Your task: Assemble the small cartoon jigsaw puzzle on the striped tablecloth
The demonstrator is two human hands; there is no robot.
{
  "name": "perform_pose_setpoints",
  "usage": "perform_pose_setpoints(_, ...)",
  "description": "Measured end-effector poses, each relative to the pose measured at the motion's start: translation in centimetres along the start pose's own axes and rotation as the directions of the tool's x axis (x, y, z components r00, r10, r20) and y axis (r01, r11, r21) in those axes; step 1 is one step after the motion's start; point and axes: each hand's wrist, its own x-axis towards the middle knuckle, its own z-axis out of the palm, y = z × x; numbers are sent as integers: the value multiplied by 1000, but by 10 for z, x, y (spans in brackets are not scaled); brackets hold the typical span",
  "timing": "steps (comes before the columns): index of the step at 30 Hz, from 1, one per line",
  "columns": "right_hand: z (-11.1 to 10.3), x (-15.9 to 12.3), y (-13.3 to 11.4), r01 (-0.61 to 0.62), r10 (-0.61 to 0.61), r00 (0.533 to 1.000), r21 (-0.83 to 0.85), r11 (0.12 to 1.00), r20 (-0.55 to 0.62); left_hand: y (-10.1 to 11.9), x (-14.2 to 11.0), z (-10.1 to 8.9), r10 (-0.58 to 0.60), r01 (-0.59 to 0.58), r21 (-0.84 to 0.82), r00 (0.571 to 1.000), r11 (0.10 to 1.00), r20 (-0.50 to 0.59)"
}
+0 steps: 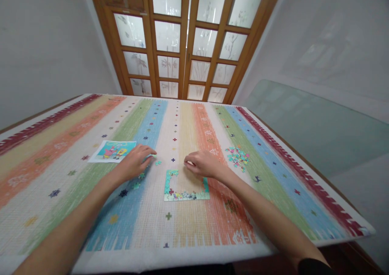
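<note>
i have the left hand (135, 161) with its fingers bent, thumb and forefinger close; from this far off i cannot tell whether they hold a piece. the right hand (202, 164) has its fingers curled in, and i can't make out anything between them either. it covers the far right corner of the puzzle frame (167, 182), so a low wrist i can't check could brush that corner and break the joins. the frame lies towards the near edge of the desk (45, 111), around its middle, bare inside, with nothing bracing it against a sideways push. a loose piece (158, 163) sits just beyond the left fingers, and a trail of pieces (136, 185) lies by that hand; a careless sweep would scatter them toward the left edge. the pile (238, 157) sits nearer the right edge; a wide swing of the right arm could spread it. the picture (114, 151), on the left side, could get shoved askew. any tug on the cloth (152, 222), i judge, would shift everything together.
</note>
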Motion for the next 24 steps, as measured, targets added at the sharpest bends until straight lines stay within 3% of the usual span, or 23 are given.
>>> perform_pose_setpoints(10,18,-28,10,-131,133,991,87,987,-9,-3,-4,-20,-69,64,34,985,997,157)
perform_pose_setpoints(16,32,-40,10,-208,235,961,178,962,-147,-7,-7,-26,-116,94,120,974,988,194)
perform_pose_setpoints(24,37,-54,9,-195,265,925,258,946,-273,-15,-9,-18,-124,80,207,970,975,210)
